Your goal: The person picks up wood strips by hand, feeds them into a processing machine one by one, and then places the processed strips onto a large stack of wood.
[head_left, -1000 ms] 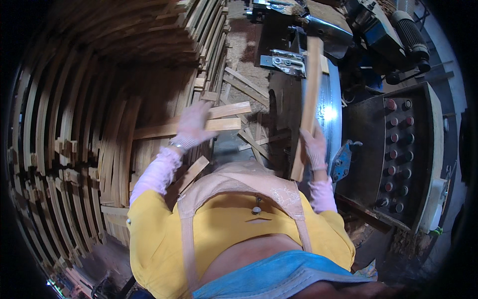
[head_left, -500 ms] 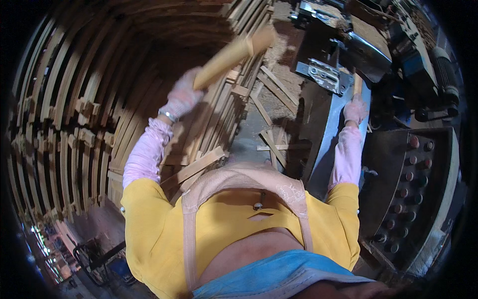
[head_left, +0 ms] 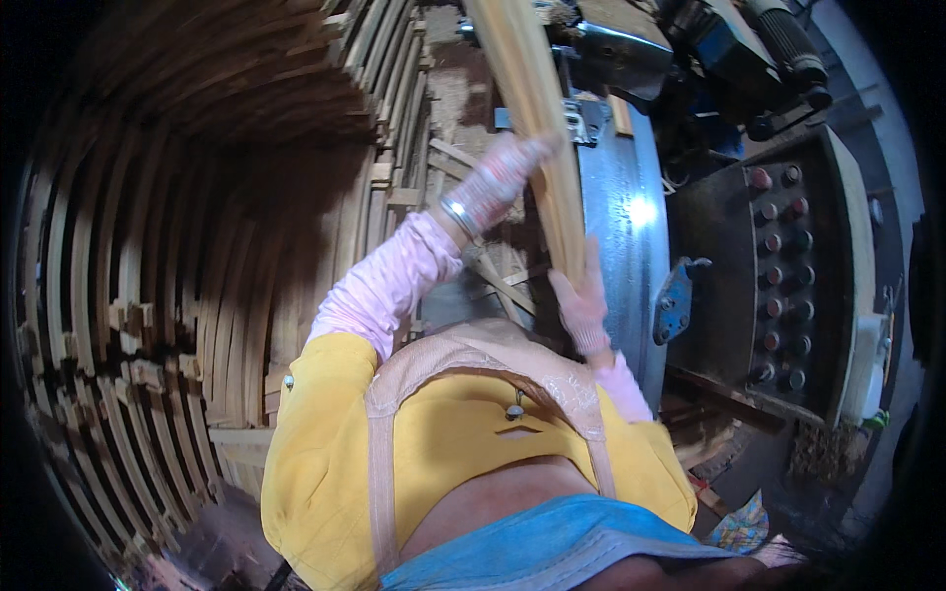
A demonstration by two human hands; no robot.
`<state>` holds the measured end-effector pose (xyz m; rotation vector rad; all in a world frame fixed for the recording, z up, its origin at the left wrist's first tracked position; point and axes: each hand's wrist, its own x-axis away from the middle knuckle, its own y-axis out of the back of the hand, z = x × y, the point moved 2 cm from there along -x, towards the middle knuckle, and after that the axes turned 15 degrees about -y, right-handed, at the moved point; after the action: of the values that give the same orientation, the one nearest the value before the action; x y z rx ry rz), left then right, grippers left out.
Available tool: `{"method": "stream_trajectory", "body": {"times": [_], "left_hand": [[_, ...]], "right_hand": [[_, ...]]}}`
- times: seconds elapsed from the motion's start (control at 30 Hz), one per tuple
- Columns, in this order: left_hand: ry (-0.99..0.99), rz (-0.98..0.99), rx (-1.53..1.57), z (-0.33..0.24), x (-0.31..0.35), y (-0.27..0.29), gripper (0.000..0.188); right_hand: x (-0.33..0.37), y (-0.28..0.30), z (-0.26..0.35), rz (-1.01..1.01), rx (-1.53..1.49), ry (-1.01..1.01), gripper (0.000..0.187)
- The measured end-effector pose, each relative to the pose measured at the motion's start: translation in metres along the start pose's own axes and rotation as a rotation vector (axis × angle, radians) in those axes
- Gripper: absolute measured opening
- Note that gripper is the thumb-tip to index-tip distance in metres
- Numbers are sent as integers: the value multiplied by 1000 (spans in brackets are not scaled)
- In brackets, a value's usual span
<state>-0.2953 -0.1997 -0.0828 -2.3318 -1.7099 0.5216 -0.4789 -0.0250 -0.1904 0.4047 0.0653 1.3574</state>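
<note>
A long wooden board [head_left: 527, 74], blurred by motion, slants from the top of the view down to the machine's metal bed. My left hand [head_left: 493, 187], in a light knit glove, is closed on the board's left side around mid-length. Its fingertips are smeared and partly hidden. At the board's near end is my right hand [head_left: 579, 313], also gloved, with the end between thumb and fingers. Under and beside the board runs the shiny metal bed [head_left: 626, 246]. A short piece of wood [head_left: 620, 116] lies farther up on it.
Stacked wooden strips [head_left: 148, 394] fill the left side. Loose strips [head_left: 507, 286] lie crossed on the floor between stack and machine. A control panel [head_left: 783, 276] with rows of buttons stands at the right, with a blue metal bracket [head_left: 675, 300] beside the bed. A motor [head_left: 783, 39] sits far right.
My left hand has swung the board rightward to the machine bed. My right hand has drawn back toward me from the wood piece on the bed to the board's near end. The view has shifted right.
</note>
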Motion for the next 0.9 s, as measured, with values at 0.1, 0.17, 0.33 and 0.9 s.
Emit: {"method": "stream_trajectory", "body": {"times": [0.1, 0.17, 0.33, 0.9], "left_hand": [[136, 191, -172, 51, 17, -17, 83], [313, 160, -164, 79, 40, -1, 78], [495, -13, -237, 100, 115, 65, 65], [59, 148, -1335, -28, 370, 137, 54]], "right_hand": [[73, 55, -53, -359, 345, -201, 83], [122, 73, -38, -441, 608, -586, 78], [129, 84, -77, -676, 729, -402, 68], [-84, 84, -94, -707, 994, -105, 67]]}}
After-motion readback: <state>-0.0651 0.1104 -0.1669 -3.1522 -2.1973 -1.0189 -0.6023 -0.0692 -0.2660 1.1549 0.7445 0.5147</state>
